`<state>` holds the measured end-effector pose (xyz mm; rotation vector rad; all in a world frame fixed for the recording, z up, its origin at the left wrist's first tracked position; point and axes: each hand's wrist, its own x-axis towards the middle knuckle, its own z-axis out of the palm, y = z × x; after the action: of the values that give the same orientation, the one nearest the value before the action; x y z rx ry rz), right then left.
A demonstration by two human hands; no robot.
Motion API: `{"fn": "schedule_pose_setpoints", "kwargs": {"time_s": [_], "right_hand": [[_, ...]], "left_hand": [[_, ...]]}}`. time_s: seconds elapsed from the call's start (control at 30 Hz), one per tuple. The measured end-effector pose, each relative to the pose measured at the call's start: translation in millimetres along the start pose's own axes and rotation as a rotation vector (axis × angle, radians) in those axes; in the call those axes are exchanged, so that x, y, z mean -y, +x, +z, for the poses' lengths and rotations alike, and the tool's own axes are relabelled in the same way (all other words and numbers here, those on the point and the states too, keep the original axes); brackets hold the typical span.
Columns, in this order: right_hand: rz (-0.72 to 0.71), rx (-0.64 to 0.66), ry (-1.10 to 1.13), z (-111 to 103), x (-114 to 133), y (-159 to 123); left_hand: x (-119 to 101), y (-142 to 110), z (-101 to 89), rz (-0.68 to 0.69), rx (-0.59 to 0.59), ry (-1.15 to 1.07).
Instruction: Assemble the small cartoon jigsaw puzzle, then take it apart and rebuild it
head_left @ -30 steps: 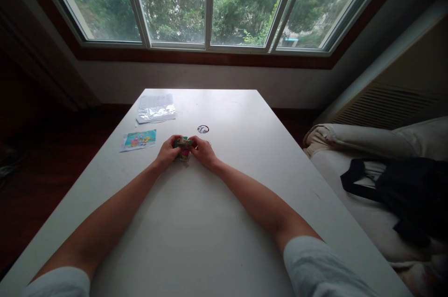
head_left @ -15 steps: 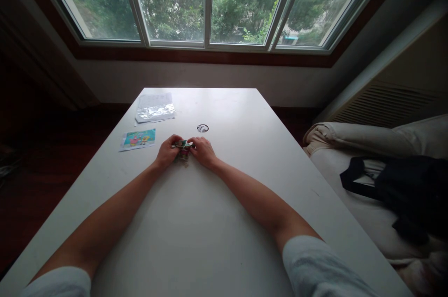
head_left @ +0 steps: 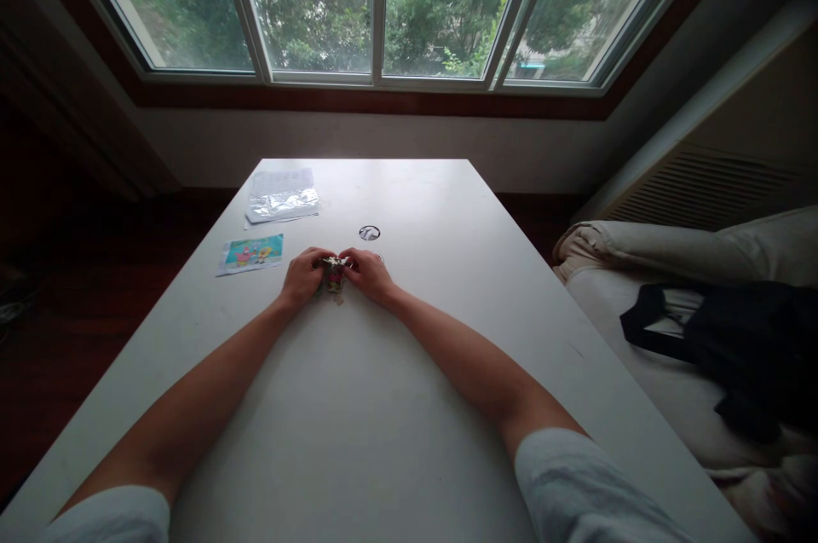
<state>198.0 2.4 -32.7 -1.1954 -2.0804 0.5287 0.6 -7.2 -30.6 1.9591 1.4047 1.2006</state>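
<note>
Between my two hands, low over the white table (head_left: 409, 407), is a small multicoloured object (head_left: 335, 272) with dark, pink and pale patches; its kind is too small to make out. My left hand (head_left: 305, 274) has its fingers closed on the object's left side. On the right side, my right hand (head_left: 366, 272) pinches it with thumb and fingertips. The fingers cover part of the object. Just beyond my right hand lies a small round black-and-white piece (head_left: 369, 233), flat on the table.
A colourful cartoon picture card (head_left: 254, 252) lies left of my hands, and behind it a clear plastic sleeve (head_left: 282, 196) over white paper. Right of the table, a dark bag (head_left: 734, 347) rests on a pale sofa (head_left: 613, 262). A window (head_left: 377, 14) stands beyond the table.
The small object has tilted or turned a little between my fingers, so the green patch on its top hardly shows. Both hands stay in nearly the same place.
</note>
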Motion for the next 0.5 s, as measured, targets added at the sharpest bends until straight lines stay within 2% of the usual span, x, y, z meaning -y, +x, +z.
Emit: {"fn": "schedule_pose_setpoints", "kwargs": {"time_s": [0.3, 0.5], "right_hand": [[-0.024, -0.012, -0.128, -0.1, 0.7, -1.6], [0.012, -0.001, -0.182, -0.2, 2.7, -1.7]], "left_hand": [[-1.2, -1.8, 0.4, 0.046, -0.02, 0.165], [-0.9, -1.6, 0.9, 0.02, -0.048, 0.146]]}}
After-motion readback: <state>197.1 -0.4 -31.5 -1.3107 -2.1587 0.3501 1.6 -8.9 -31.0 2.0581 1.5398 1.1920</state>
